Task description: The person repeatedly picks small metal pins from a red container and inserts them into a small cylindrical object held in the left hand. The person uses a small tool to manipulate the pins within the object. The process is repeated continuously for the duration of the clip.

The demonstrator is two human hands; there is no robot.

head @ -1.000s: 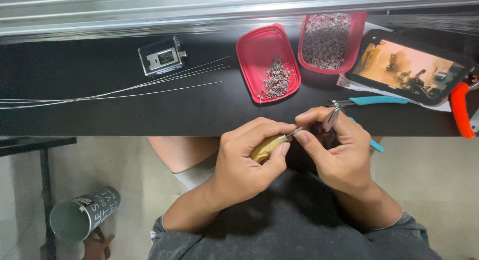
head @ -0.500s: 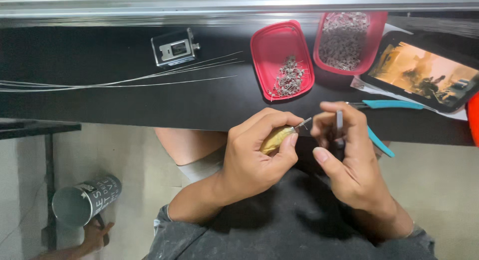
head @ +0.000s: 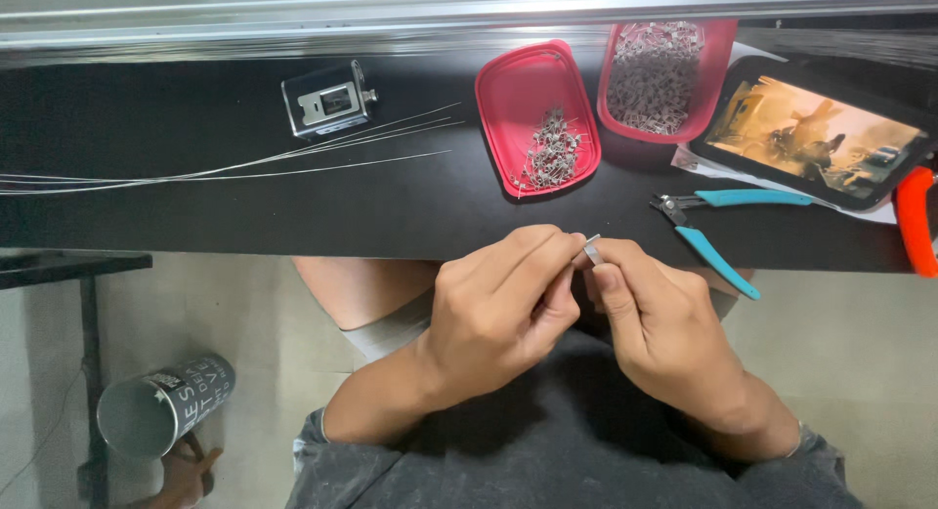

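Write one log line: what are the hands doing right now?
left hand: pinching small silver metal piece | right hand: pinching same piece | blue-handled cutting pliers: lying on black table | red oval plastic lid: holds small metal parts

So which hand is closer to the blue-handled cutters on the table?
The right hand: it sits just below-left of the blue-handled cutters, near the lower handle. The left hand is farther off, beyond the right.

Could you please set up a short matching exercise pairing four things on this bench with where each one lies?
Things:
1. pliers
2. tablet
3. metal box
4. red lid

Places:
A. far right, screen lit
B. left of the red lid, above the wires
C. near the right hand, by the bench edge
D. beside the red tub, holding small metal parts

Pairs: 1-C, 2-A, 3-B, 4-D
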